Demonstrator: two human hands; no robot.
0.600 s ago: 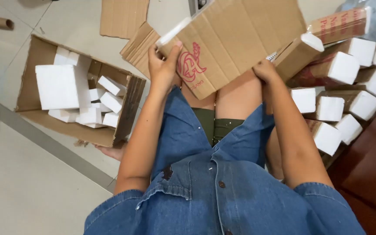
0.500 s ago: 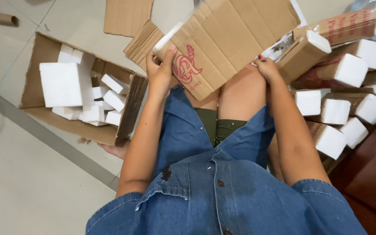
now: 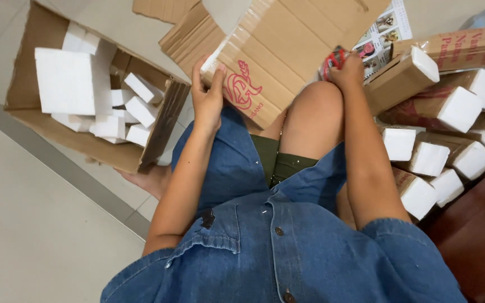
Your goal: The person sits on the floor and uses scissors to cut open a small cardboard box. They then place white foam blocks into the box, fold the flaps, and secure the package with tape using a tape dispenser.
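Cardboard box [image 3: 304, 50], large, flattened-looking, brown with a red printed mark near one corner; lies tilted across the person's raised knees, top centre of view. Clear tape runs along its near-left edge.

Open carton [image 3: 26, 106] on the floor to the left, holding white foam blocks [image 3: 65, 81], one big slab and many small pieces.

Stack of brown sleeves with white foam ends [image 3: 450, 106] to the right, piled near a dark wooden surface; several lie just beside the right forearm.

Loose cardboard scraps [image 3: 189, 39] on the pale tiled floor behind the box.

Printed leaflet [image 3: 380, 36] shows from under the box's right edge.

Left hand [image 3: 209, 92]: fingers pressed together and curled over the box's near-left corner, thumb on top, gripping the edge.

Right hand [image 3: 348, 70]: closed around a small red object [image 3: 335, 56] at the box's right edge; cannot tell what the object is.

Person seated, denim shirt, green shorts.
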